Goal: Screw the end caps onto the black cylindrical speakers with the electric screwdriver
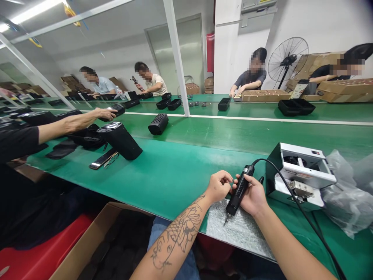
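Note:
My right hand (254, 197) is wrapped round a black electric screwdriver (240, 191), its bit slanting down toward the table edge. A cable loops from the tool's top end to the right. Close against the screwdriver's left side is my left hand (220, 186), fingers curled in; whatever they hold, if anything, is hidden. Beneath the tool a sheet of bubble wrap (247, 233) lies along the edge of the green table (175, 175). Just right of my right hand stands a screw feeder (303, 167) in a white and dark metal case.
A co-worker's arm (70, 124) reaches in from the left, hand on a black casing (116, 109). Near it stand a tilted black speaker-like housing (124, 142) and a phone (101, 158). A perforated black housing (158, 124) sits farther back. Clear plastic bags (349, 194) lie right.

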Tool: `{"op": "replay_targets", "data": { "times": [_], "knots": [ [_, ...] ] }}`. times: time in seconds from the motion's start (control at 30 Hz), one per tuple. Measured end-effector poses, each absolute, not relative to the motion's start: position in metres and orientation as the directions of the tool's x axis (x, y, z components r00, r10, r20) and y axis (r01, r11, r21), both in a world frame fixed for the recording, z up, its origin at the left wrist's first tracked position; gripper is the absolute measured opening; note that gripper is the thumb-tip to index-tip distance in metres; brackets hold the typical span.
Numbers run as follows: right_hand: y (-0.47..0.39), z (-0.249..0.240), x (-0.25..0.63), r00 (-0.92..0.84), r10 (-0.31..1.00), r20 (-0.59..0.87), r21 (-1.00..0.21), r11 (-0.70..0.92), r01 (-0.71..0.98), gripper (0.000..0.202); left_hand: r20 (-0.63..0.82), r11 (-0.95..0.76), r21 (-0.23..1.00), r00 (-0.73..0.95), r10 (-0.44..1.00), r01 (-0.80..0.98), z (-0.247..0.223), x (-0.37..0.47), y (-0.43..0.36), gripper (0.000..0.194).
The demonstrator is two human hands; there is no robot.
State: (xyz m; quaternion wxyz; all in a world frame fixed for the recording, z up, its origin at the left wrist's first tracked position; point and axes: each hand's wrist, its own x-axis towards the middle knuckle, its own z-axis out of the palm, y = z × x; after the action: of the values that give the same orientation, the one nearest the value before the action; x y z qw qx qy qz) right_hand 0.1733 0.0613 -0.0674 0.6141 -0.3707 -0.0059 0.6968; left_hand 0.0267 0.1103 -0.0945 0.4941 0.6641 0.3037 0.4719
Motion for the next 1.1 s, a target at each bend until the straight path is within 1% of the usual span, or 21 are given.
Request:
{"op": "replay_targets", "data": {
  "times": [0.17, 0.4, 0.77, 1.1],
  "knots": [
    [0.0612, -0.069, 0.1732, 0.03, 0.864, -0.502, -0.465, -0.24, -0.852, 0.014, 0.34, -0.354, 0.935, 0.344, 0.875, -0.023, -0.0956, 0.0248, 0.1113, 0.021],
    [0.0611, -0.0676, 0.1727, 0.035, 0.862, -0.505, -0.469, -0.24, -0.85, 0.014, 0.376, -0.406, 0.914, 0.35, 0.858, 0.014, -0.0995, 0.0248, 0.1118, 0.019],
    [0.0608, -0.0655, 0.1732, 0.036, 0.854, -0.519, -0.46, -0.244, -0.854, 0.014, 0.516, -0.575, 0.812, 0.341, 0.786, 0.096, -0.0946, 0.0196, 0.1101, 0.017],
    [0.0604, -0.0641, 0.1722, 0.039, 0.851, -0.523, -0.46, -0.244, -0.854, 0.014, 0.565, -0.634, 0.764, 0.351, 0.747, 0.119, -0.0937, 0.0182, 0.1083, 0.016]
  ]
}}
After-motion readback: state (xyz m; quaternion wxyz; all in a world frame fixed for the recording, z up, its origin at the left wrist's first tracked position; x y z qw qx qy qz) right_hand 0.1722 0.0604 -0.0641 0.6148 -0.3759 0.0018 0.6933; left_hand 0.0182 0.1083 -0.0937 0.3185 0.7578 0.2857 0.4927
